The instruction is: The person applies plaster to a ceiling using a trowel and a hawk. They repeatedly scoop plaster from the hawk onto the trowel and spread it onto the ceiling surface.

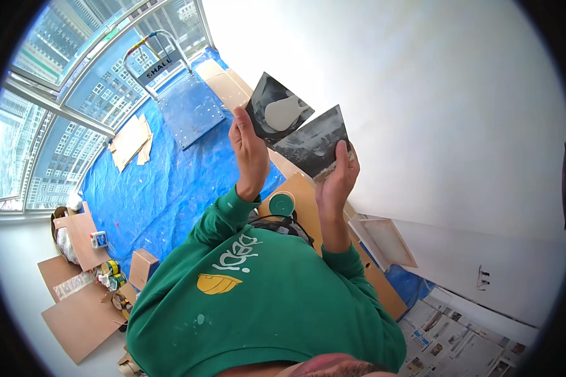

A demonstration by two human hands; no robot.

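Observation:
Raised in front of the white wall, my left hand (250, 154) is closed on the edge of a dark, flat, squarish putty scraper (261, 94). A thick pale lump of putty (283, 114) sits on its face. My right hand (337, 185) grips a second dark putty scraper (313, 143), its thumb lying on the face and the fingers hidden behind. Grey-white smears cover this blade, and pale paste clings along its lower edge. The two scrapers are tilted close together, their near edges almost meeting. Whether they have handles is hidden.
Below my hands stands a tub with a green inside (282, 203). Blue sheeting (132, 195) covers the floor, with a flat trolley (188, 113) by the windows. Boards and cans (112, 270) lie at the left. A framed panel (390, 242) leans at the right, near newspaper (449, 336).

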